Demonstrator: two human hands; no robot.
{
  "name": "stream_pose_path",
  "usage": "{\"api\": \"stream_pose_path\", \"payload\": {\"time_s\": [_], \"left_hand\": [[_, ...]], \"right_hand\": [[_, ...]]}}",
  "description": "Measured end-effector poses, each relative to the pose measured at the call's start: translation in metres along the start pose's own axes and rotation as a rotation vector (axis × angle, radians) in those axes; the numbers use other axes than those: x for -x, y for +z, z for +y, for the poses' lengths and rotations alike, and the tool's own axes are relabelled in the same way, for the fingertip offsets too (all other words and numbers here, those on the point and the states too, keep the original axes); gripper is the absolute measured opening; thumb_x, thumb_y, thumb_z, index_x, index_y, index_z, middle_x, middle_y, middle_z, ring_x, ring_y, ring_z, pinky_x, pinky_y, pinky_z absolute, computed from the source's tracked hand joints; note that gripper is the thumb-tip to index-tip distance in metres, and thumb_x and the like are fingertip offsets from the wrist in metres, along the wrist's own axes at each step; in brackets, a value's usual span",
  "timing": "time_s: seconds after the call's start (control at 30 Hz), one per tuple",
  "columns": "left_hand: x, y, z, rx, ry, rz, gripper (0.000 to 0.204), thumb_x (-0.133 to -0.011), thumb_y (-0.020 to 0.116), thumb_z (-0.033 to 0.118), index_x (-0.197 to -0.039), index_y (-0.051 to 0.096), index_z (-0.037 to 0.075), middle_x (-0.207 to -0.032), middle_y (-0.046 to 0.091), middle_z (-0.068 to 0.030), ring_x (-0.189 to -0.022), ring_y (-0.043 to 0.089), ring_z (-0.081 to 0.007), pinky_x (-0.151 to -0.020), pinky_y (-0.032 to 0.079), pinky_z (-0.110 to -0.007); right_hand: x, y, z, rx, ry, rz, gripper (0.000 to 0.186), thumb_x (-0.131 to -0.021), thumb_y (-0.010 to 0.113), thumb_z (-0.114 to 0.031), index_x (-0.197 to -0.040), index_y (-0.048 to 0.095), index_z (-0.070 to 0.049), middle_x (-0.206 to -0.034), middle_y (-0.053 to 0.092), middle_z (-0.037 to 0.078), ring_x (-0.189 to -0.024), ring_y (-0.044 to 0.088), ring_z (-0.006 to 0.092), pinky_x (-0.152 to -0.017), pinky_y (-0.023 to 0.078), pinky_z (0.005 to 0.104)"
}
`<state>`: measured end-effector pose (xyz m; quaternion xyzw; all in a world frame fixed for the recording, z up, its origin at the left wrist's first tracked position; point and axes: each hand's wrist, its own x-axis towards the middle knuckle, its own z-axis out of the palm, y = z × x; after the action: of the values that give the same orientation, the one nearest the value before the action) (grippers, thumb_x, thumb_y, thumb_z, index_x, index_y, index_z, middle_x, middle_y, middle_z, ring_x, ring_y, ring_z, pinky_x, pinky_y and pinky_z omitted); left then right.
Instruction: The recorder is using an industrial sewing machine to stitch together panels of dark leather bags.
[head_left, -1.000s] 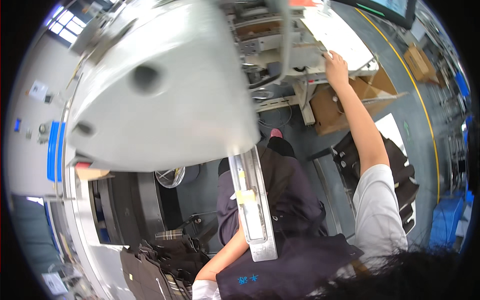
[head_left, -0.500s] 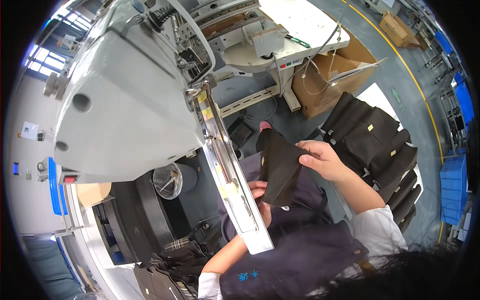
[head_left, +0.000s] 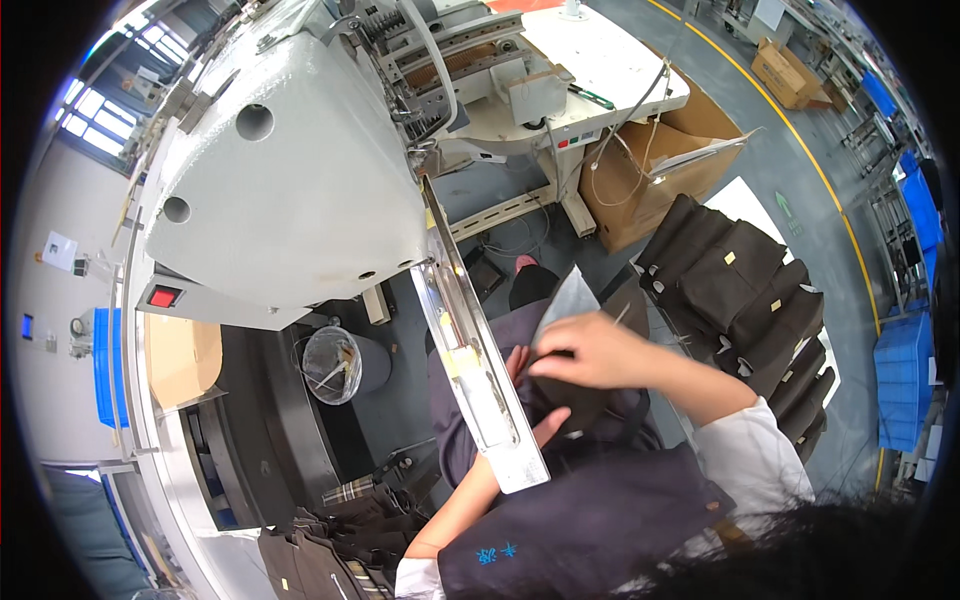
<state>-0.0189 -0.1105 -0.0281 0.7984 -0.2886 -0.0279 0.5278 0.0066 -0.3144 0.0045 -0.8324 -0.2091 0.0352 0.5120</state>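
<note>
Only the head view to go on, so here's that. The dark brown cloth piece (head_left: 585, 402) is over the lap, between the two hands, right beside the long narrow silver metal arm with yellow tape bits (head_left: 497, 425) under the big glossy pale-grey sewing machine head (head_left: 285, 205). A grey pointed flap (head_left: 570, 298) sticks up past the knuckles; looks like part of the same cloth, can't swear to it.

For handling it well, I'd keep the pinch close to the edge, let one hand steady while the other turns the layers, and smooth out any bunching by feel. I'd also keep the cloth off that metal arm's edge, since a corner could snag there.

Pose-wise: the right hand (head_left: 592, 350) is back-of-hand up, fingers curled with the thumb tucked below, apparently pinching the cloth, though it's a bit blurred. Its forearm comes in from the right, tilted slightly down toward the elbow. The left hand (head_left: 535, 405) is half hidden behind the metal arm: fingertips peek out above, thumb spread out below, cloth beside them. Whether it's actually gripping, I can't tell. That forearm angles up from the lower left.
</note>
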Motion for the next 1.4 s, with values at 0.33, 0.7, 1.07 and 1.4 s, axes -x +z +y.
{"api": "stream_pose_path", "payload": {"time_s": [0.33, 0.7, 1.07, 1.4], "left_hand": [[0.070, -0.036, -0.065, 0.654, -0.702, 0.463, 0.033, -0.088, 0.058, -0.001, -0.120, 0.052, 0.001, -0.111, 0.062, -0.0090, -0.097, 0.061, -0.0164, -0.085, 0.048, -0.028], [0.031, -0.099, -0.009, -0.421, -0.113, -0.001, 0.027, -0.083, 0.063, 0.020, -0.107, 0.061, 0.006, -0.109, 0.062, -0.0109, -0.109, 0.055, -0.0295, -0.100, 0.038, -0.040], [0.023, -0.072, -0.030, 0.103, -0.055, -0.288, 0.023, -0.089, 0.054, 0.016, -0.108, 0.059, 0.003, -0.105, 0.061, -0.0138, -0.102, 0.057, -0.0303, -0.090, 0.043, -0.039], [0.043, -0.162, -0.004, 0.374, -0.120, -0.034, 0.014, -0.085, 0.063, 0.009, -0.076, 0.056, 0.000, -0.067, 0.053, -0.0048, -0.062, 0.049, -0.0156, -0.059, 0.040, -0.028]], "right_hand": [[0.047, 0.020, 0.107, -0.412, 0.726, 0.205, 0.040, -0.084, 0.069, -0.032, -0.103, 0.062, 0.003, -0.095, 0.066, 0.008, -0.087, 0.060, 0.0145, -0.078, 0.048, 0.0298], [-0.006, 0.129, 0.018, -0.920, 0.359, -0.361, 0.029, -0.082, 0.072, -0.016, -0.104, 0.060, -0.001, -0.099, 0.062, 0.008, -0.087, 0.061, 0.0188, -0.077, 0.050, 0.0319], [0.015, 0.094, 0.004, -0.559, 0.030, -0.312, 0.026, -0.080, 0.073, -0.011, -0.101, 0.060, -0.002, -0.089, 0.061, 0.006, -0.083, 0.058, 0.0147, -0.074, 0.049, 0.0307], [-0.001, 0.018, 0.006, -0.339, 0.115, 0.381, 0.011, -0.084, 0.061, -0.001, -0.092, 0.066, -0.006, -0.094, 0.067, 0.007, -0.082, 0.063, 0.0120, -0.074, 0.051, 0.0274]]}}
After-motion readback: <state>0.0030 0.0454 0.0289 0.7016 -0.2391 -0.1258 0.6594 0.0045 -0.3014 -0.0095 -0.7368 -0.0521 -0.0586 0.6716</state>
